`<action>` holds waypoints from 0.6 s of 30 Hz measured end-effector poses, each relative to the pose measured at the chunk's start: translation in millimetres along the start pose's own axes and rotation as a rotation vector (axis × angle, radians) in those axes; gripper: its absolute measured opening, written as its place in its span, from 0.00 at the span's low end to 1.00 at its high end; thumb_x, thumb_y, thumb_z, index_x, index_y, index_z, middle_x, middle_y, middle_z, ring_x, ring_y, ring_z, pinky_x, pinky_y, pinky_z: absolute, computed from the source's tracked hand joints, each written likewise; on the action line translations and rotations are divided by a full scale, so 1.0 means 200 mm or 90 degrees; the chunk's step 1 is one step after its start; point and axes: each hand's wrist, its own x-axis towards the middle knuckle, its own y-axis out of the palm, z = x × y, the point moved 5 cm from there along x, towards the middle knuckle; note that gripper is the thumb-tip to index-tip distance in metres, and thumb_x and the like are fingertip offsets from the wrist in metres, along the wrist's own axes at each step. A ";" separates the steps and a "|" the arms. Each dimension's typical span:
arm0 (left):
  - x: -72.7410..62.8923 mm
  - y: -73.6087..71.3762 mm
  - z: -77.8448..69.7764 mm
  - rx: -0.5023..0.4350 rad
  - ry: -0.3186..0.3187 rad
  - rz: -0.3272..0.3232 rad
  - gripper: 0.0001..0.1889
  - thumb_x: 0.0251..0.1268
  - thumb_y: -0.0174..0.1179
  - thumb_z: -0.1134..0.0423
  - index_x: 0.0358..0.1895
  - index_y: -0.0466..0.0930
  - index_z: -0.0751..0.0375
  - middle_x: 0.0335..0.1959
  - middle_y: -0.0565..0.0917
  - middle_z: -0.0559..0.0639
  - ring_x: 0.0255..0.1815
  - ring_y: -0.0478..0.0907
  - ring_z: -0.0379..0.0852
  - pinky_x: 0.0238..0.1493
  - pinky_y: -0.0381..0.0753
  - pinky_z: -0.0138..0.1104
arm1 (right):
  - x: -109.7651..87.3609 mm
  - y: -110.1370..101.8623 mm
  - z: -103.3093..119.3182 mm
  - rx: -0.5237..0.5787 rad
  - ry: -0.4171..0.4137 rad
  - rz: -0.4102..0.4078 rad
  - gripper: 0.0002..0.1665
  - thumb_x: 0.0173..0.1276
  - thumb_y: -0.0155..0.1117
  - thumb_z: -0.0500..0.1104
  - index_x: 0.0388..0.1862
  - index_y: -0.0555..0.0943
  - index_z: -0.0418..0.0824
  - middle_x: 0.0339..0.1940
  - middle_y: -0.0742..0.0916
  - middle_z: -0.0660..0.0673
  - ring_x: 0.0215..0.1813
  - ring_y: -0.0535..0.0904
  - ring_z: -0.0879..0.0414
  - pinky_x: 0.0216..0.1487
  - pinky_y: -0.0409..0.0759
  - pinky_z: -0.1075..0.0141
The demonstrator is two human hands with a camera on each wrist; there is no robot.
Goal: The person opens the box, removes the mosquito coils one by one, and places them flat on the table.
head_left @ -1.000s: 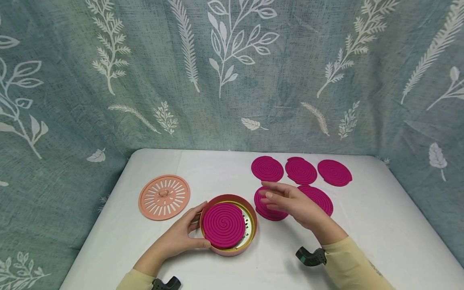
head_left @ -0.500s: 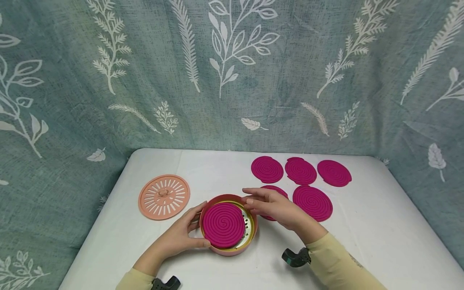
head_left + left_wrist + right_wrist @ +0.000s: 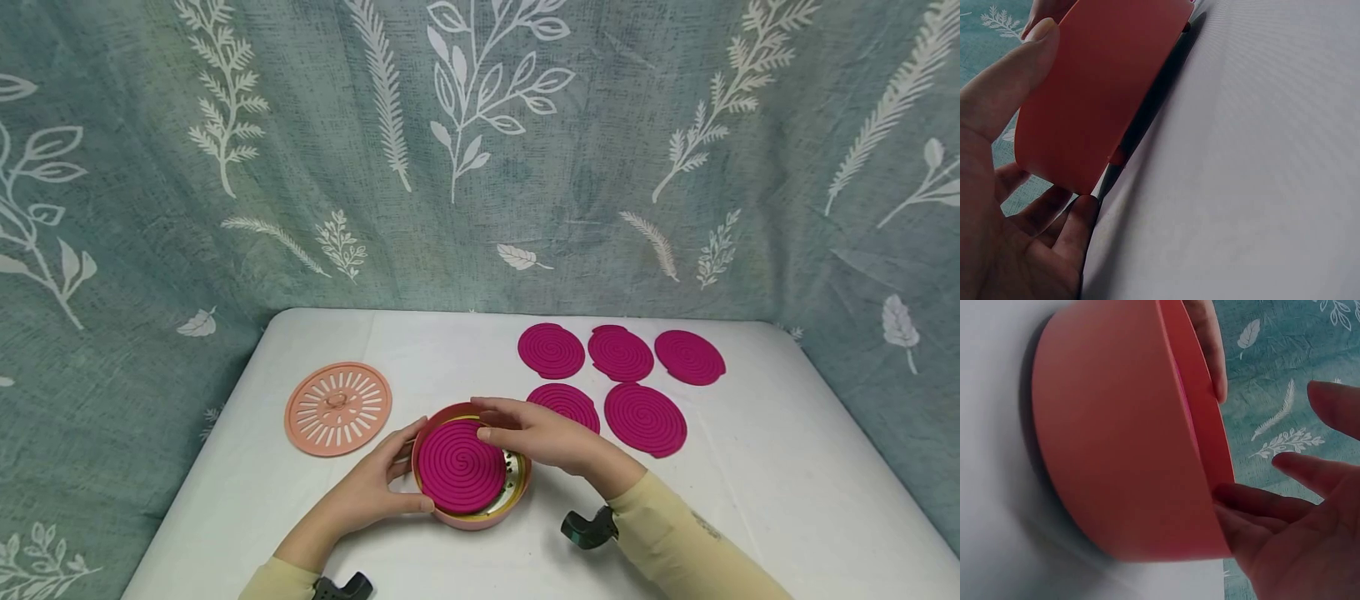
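- The right hand has moved left: a second ago it hung over the near row of loose coils; now it is over the right rim of the tin, with its thumb over the coil inside.
- Its fingers are extended and spread, clamped on nothing; in the right wrist view the lower ones reach the tin's rim.
- The left hand has not shifted: thumb and fingers stay curved round the tin's left side, gripping it.
- The tin has kept its place near the middle of the table, and the coil lies flat in it, toward the left, with part of a pale, yellow-edged base showing at right.
- Five loose coils lie where they did, three in the far row and two in the near; the near-left one is less covered than a second ago.
- The slotted lid lies flat, left of the tin.
- A white cloth covers the table.
- Behind and at both sides hangs a grey-green curtain printed with white leaves.
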 end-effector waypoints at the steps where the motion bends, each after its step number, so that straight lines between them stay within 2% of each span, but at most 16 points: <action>1: 0.00 0.00 0.00 0.004 -0.001 -0.001 0.60 0.39 0.81 0.48 0.79 0.53 0.43 0.72 0.66 0.43 0.70 0.66 0.44 0.67 0.69 0.29 | 0.00 0.00 0.00 -0.016 0.004 0.000 0.40 0.71 0.62 0.59 0.77 0.63 0.49 0.71 0.73 0.42 0.72 0.66 0.50 0.70 0.71 0.53; 10: -0.01 0.00 -0.02 0.007 -0.004 -0.002 0.59 0.40 0.81 0.48 0.79 0.53 0.42 0.72 0.65 0.43 0.71 0.66 0.44 0.68 0.68 0.29 | 0.02 0.04 0.05 -0.092 -0.002 0.010 0.41 0.72 0.61 0.57 0.78 0.61 0.47 0.69 0.75 0.43 0.71 0.68 0.50 0.73 0.67 0.50; 18: -0.01 0.00 -0.03 0.007 -0.007 0.001 0.59 0.40 0.81 0.48 0.79 0.53 0.43 0.72 0.65 0.44 0.71 0.65 0.44 0.68 0.69 0.29 | 0.01 0.03 0.05 -0.107 0.004 0.007 0.41 0.71 0.61 0.58 0.78 0.61 0.49 0.68 0.76 0.44 0.70 0.69 0.50 0.71 0.69 0.50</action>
